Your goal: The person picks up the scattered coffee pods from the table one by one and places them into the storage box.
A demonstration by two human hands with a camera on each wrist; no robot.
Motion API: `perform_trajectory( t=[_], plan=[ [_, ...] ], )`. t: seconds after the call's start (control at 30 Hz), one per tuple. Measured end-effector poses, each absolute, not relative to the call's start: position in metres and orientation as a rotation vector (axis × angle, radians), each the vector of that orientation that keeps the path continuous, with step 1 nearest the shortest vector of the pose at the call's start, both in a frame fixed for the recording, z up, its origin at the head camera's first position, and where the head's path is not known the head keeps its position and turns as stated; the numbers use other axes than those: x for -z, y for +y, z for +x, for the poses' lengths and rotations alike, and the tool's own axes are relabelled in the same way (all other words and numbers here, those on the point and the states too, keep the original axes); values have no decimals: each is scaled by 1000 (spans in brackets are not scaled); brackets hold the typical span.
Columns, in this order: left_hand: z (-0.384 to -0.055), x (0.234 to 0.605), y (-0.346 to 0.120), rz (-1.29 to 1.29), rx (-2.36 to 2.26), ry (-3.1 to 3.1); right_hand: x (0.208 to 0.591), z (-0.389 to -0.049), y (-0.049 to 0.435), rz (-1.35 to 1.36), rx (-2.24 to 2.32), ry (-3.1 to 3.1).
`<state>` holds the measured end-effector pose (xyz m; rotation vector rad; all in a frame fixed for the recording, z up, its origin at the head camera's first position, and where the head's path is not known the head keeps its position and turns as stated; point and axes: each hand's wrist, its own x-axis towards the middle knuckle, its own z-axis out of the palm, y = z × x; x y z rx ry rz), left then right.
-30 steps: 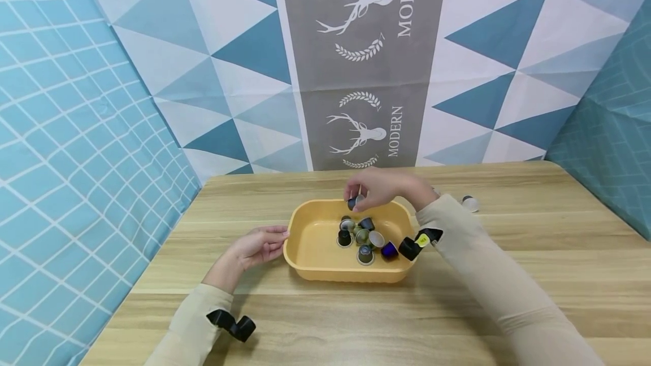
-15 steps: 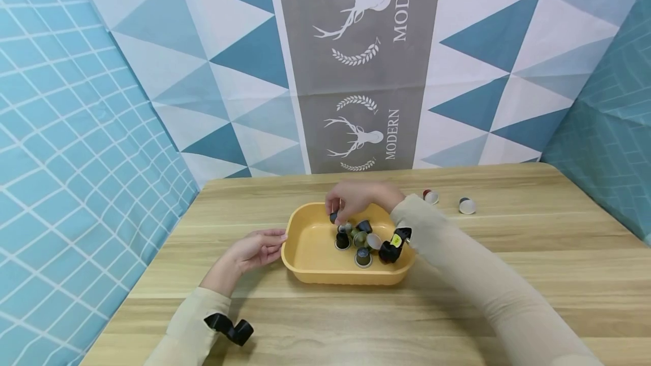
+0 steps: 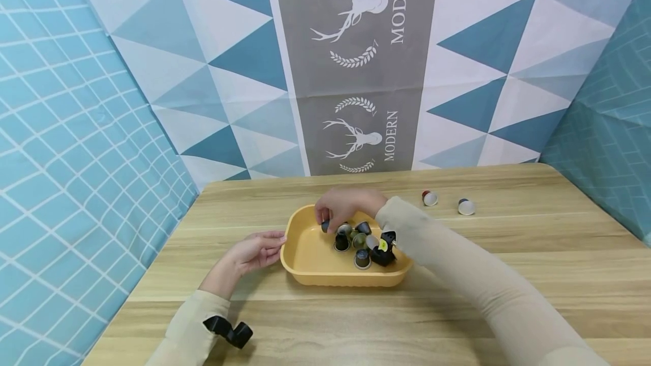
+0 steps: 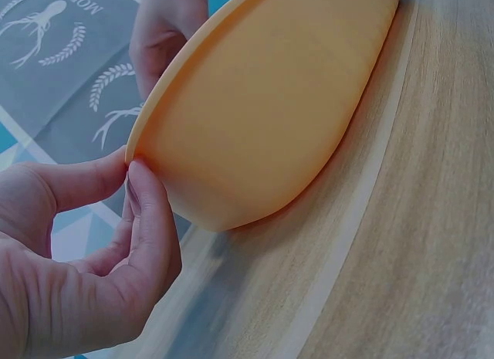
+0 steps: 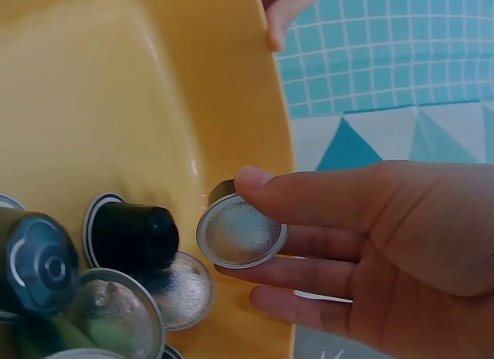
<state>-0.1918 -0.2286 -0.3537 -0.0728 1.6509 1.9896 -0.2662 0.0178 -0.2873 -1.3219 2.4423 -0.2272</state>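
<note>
A yellow plastic basin (image 3: 310, 253) sits on the wooden table with several coffee capsules inside. My left hand (image 3: 260, 250) pinches the basin's left rim between thumb and fingers, as the left wrist view shows closely. Over the basin's back part, my right hand (image 3: 342, 208) holds a dark coffee capsule (image 5: 241, 229) between thumb and fingers, its foil lid facing the right wrist camera. Below it lie a black capsule (image 3: 342, 242), a green capsule (image 3: 359, 240) and a grey-topped capsule (image 3: 362, 258). The right wrist camera hides part of the basin's right side.
Behind the basin to the right, a red capsule with a pale lid (image 3: 429, 198) and another pale-lidded capsule (image 3: 465, 207) lie on the wooden table (image 3: 315, 321). Patterned cloth hangs behind the table and at both sides.
My right hand has moved left and lower over the basin, still holding the dark capsule. The red capsule on the table has come into full view. My left hand keeps its place on the rim.
</note>
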Motion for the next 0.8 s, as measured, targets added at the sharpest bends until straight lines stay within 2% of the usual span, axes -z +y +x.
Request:
perform_trajectory(
  t=[0.43,0.8],
  plan=[
    [-191,354,-230,-69,-1986,1655,297,-263,13,-1250,187,2417],
    [-192,356,-230,-65,-1988,1652,294,-261,31,-1260,317,2425]
  ],
)
